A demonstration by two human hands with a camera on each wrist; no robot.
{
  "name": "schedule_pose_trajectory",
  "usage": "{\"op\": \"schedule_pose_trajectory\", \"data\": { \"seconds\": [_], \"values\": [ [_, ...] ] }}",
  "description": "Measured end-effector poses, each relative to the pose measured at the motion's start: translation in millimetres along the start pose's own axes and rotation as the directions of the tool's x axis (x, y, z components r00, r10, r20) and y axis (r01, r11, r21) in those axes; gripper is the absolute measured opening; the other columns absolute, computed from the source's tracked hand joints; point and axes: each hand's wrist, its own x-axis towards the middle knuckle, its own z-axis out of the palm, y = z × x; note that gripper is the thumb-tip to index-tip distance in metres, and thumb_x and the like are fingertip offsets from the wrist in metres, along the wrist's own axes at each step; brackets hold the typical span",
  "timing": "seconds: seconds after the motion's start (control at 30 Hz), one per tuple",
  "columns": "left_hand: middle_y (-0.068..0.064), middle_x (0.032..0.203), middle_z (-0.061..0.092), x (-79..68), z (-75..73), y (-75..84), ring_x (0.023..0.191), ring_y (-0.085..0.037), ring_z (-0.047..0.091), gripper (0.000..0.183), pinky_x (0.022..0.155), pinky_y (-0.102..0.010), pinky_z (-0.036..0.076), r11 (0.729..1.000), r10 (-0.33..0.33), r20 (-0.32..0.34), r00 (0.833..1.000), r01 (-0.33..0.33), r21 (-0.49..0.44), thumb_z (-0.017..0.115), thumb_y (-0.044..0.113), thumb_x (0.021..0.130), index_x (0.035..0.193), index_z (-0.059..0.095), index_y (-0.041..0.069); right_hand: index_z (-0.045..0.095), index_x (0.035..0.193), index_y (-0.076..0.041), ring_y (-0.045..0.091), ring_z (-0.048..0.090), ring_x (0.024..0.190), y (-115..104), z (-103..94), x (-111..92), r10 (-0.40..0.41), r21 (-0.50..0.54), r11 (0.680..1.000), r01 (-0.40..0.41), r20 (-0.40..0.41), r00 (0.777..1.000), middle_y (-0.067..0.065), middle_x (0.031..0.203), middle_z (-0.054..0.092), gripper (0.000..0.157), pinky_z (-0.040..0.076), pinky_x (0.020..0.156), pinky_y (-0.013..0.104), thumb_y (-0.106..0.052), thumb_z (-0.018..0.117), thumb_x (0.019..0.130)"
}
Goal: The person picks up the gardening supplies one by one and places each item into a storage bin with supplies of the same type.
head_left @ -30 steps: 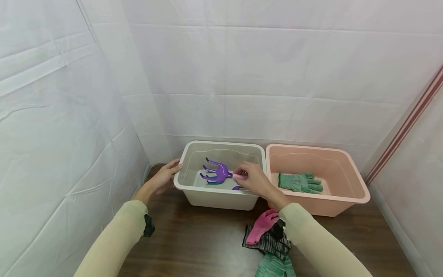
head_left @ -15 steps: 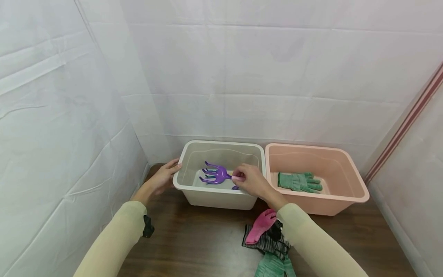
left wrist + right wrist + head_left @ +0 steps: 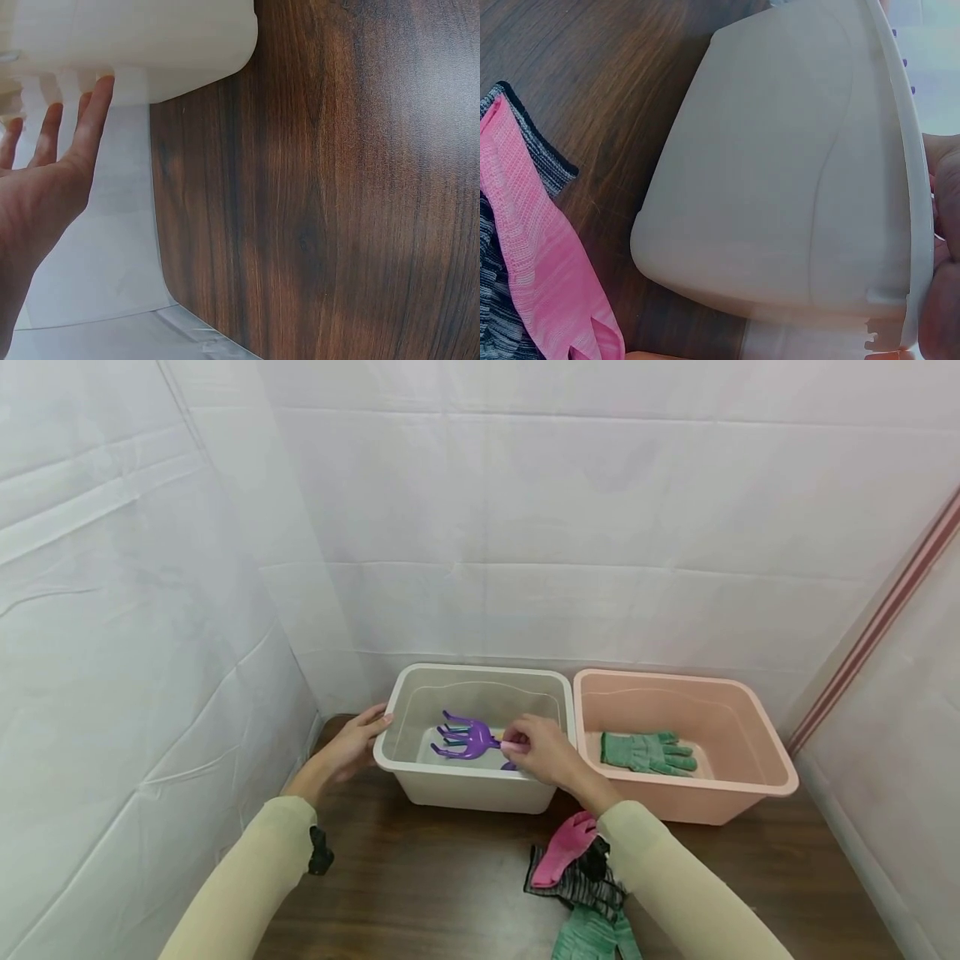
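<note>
In the head view, my right hand (image 3: 542, 748) pinches the pink handle of a purple hand rake (image 3: 475, 741) above the floor of the white bin (image 3: 468, 791). Teal prongs (image 3: 454, 742) show just beneath the rake, and a small purple piece (image 3: 509, 767) peeks out under the hand. At the bin's left end rests my left hand (image 3: 352, 745), its thumb at the rim. Straight fingers (image 3: 91, 120) touch the outer wall in the left wrist view. The bin's wall hides most of the right hand in the right wrist view.
A peach bin (image 3: 678, 797) stands against the white one's right side, with a green glove (image 3: 648, 752) inside. On the dark wooden table, a pink glove (image 3: 564, 850), a striped black glove (image 3: 581, 890) and another green glove (image 3: 588, 935) overlap below the right forearm. White sheets surround the table.
The purple rake has shifted slightly and turned a little over the teal prongs, with my right hand moving slightly left. My left hand stays at the bin's rim.
</note>
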Motion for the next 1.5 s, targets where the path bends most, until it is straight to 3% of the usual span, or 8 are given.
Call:
{"op": "schedule_pose_trajectory", "data": {
  "seconds": [0.5, 0.9, 1.13, 1.5],
  "values": [
    [-0.024, 0.166, 0.035, 0.6, 0.7, 0.5, 0.146, -0.046, 0.043, 0.068, 0.096, -0.044, 0.057, 1.0, -0.001, -0.004, 1.0, 0.001, 0.006, 0.047, 0.041, 0.114, 0.171, 0.019, 0.016, 0.076, 0.099, -0.008, 0.014, 0.062, 0.084, -0.7, -3.7, 2.3, 0.024, 0.023, 0.999, -0.024, 0.014, 1.0, 0.002, 0.095, 0.068, 0.007, 0.057, 0.078, 0.031, -0.012, 0.08, 0.095],
    [-0.025, 0.166, 0.034, 0.1, 0.4, -0.7, 0.148, -0.048, 0.04, 0.066, 0.102, -0.052, 0.054, 1.0, -0.001, 0.004, 1.0, 0.001, -0.017, 0.045, 0.037, 0.115, 0.171, 0.017, 0.015, 0.076, 0.098, -0.008, 0.014, 0.062, 0.084, 2.2, -2.7, 3.2, 0.047, 0.046, 0.998, -0.048, 0.021, 0.999, 0.001, 0.093, 0.068, 0.007, 0.056, 0.077, 0.031, -0.012, 0.08, 0.095],
    [-0.026, 0.165, 0.036, 1.3, 1.0, -1.0, 0.147, -0.046, 0.042, 0.065, 0.096, -0.046, 0.056, 1.0, 0.0, -0.011, 1.0, 0.0, -0.014, 0.045, 0.037, 0.115, 0.171, 0.019, 0.015, 0.076, 0.098, -0.009, 0.013, 0.062, 0.084, 2.1, -3.5, 3.1, 0.048, 0.039, 0.998, -0.049, 0.02, 0.999, 0.0, 0.093, 0.068, 0.007, 0.056, 0.078, 0.031, -0.013, 0.081, 0.095],
    [-0.024, 0.167, 0.034, 2.1, 2.1, 0.6, 0.149, -0.047, 0.039, 0.066, 0.113, -0.062, 0.043, 0.999, -0.019, -0.006, 1.0, 0.019, -0.027, 0.045, 0.039, 0.115, 0.171, 0.017, 0.016, 0.076, 0.098, -0.01, 0.013, 0.062, 0.083, 2.0, -4.3, 3.7, 0.05, 0.049, 0.998, -0.051, 0.026, 0.998, 0.0, 0.092, 0.068, 0.007, 0.056, 0.078, 0.03, -0.013, 0.081, 0.094]
  ]
}}
